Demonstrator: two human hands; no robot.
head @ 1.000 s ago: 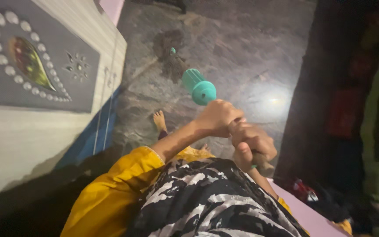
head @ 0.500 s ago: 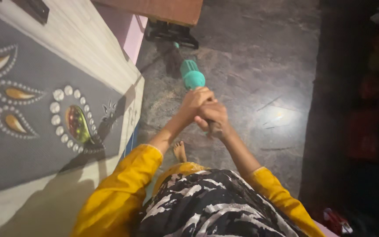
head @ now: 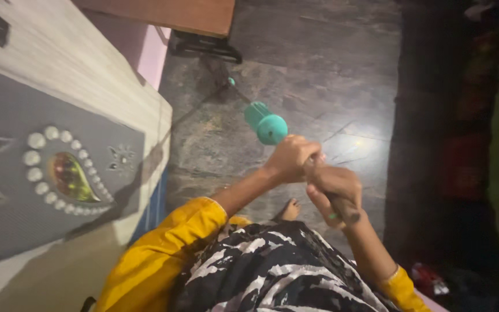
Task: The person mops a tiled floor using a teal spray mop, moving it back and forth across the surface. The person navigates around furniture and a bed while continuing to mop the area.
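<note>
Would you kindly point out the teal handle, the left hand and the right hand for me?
teal handle (head: 267, 123): head view, on its rounded end cap.
left hand (head: 291, 157): head view, on the back of the hand.
right hand (head: 333, 185): head view, on the knuckles.

A grey panel (head: 36, 190) with a teardrop ornament (head: 70, 176) ringed by white beads lies on a pale wooden surface (head: 82, 69) at the left. The floor (head: 319, 75) is dark stone, with a bright reflection on it. A bare foot (head: 289, 210) stands on this floor.
</note>
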